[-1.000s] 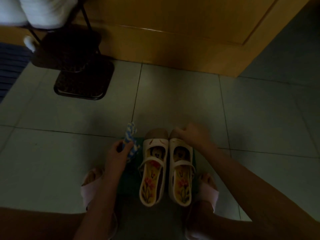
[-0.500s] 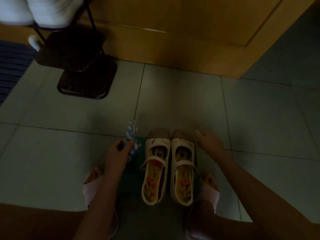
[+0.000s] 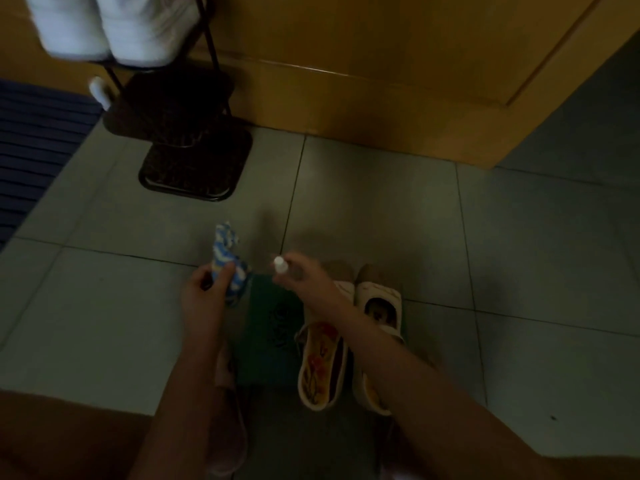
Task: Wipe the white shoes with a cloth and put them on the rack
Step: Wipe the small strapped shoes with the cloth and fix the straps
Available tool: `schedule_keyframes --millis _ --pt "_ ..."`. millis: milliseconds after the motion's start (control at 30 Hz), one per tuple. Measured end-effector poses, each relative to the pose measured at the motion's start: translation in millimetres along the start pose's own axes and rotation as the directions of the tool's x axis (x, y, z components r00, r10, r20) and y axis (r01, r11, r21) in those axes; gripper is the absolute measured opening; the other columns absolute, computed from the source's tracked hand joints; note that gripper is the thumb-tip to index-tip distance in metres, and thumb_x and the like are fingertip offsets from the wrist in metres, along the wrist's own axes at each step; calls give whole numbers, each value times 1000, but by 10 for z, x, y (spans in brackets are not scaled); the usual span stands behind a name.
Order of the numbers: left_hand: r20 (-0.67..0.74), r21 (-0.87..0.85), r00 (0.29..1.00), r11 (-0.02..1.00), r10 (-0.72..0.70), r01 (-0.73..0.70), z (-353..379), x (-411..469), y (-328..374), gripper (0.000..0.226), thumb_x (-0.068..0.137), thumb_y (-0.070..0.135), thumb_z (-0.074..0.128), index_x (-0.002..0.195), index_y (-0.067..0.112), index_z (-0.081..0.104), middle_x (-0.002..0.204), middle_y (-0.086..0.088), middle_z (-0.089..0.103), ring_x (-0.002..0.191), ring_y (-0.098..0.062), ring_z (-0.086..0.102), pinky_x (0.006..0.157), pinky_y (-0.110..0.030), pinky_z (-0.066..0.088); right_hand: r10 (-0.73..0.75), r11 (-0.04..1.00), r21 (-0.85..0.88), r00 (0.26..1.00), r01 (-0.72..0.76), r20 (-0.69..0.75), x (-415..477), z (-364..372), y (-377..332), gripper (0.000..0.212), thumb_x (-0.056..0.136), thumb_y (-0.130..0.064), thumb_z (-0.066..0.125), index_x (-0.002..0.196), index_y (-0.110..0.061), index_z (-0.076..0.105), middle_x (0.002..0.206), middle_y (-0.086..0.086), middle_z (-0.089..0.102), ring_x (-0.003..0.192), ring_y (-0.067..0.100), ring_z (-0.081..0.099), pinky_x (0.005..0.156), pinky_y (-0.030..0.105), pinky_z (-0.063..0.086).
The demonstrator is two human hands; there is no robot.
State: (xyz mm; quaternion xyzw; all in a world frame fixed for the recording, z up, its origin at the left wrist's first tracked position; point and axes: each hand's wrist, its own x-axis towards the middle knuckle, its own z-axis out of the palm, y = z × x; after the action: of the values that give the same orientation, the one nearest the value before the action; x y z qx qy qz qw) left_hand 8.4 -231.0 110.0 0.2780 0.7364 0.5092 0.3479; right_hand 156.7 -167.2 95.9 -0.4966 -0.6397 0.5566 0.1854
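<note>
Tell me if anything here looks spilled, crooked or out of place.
Nothing stands out. The white shoes sit side by side on the floor, the left hand holds the striped cloth, and the right hand pinches a small white-capped item. No spill shows.

No legible text — dark marks on green mat (image 3: 258,358) unreadable.
</note>
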Motion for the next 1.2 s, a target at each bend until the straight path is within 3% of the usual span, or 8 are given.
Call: schedule_keyframes --millis 67,233,467,567,767,867,1033,1200 --pt "-30 -25 1000 1000 -4 3 -56 29 15 12 89 13 60 86 2 60 67 -1 57 48 10 53 48 -4 38 17 1000 -9 1000 -17 -15 15 158 38 23 87 -7 61 109 0 60 111 17 62 93 15 54 73 7 43" --pt "-38 -1 999 1000 -17 17 -119 73 29 16 89 17 60 93 2 63 74 -6 60 58 2 55 49 -4 40 94 991 -103 994 -89 51 11 383 206 25 86 -6 62 112 -7 62 115 13 63 108 26 58 96 40 46" --pt "28 32 1000 999 11 -12 -51 48 90 15 88 18 61 91 4 65 72 1 62 52 8 57 50 -7 42 143 980 -159 980 -120 142 -38 236 116 65 79 -9 72 137 -15 41 139 7 47 127 23 45 101 31 40" --pt "69 23 997 999 31 -33 -15 52 210 16 88 20 61 92 5 67 74 3 64 58 5 58 54 -7 44 83 992 -100 990 -72 114 -112 24 -10 62 84 -9 66 139 -14 39 141 7 44 127 23 44 97 24 39" --pt "335 27 936 992 106 -122 493 -134 616 14 87 20 62 78 9 60 67 -2 57 59 -2 54 53 -14 42 116 788 614 990 -43 -79 -333 -713 -152 34 93 -26 52 128 -22 55 128 -2 59 115 18 59 92 34 51" --pt "508 90 861 991 38 -97 972 -328 720 22 87 20 62 104 8 65 90 -6 65 83 -16 60 67 -21 46 161 779 625 978 -46 -129 -413 -957 -31 43 82 -38 61 122 -21 58 125 3 62 111 21 61 86 36 53" --pt "709 161 702 985 -69 -66 1521 -535 671 39 90 16 58 128 12 54 121 -8 61 109 -18 57 82 -19 45 287 815 578 884 -24 -368 -501 -1279 275 22 87 -13 62 104 1 64 101 21 67 89 27 64 78 33 53" --pt "572 393 811 909 -121 -141 1565 -703 312 45 90 26 58 132 13 48 130 -5 53 116 -20 52 91 -24 41 271 920 392 752 -19 -601 -494 -1702 544 10 86 -9 64 76 -8 64 73 4 65 68 12 62 72 33 50"
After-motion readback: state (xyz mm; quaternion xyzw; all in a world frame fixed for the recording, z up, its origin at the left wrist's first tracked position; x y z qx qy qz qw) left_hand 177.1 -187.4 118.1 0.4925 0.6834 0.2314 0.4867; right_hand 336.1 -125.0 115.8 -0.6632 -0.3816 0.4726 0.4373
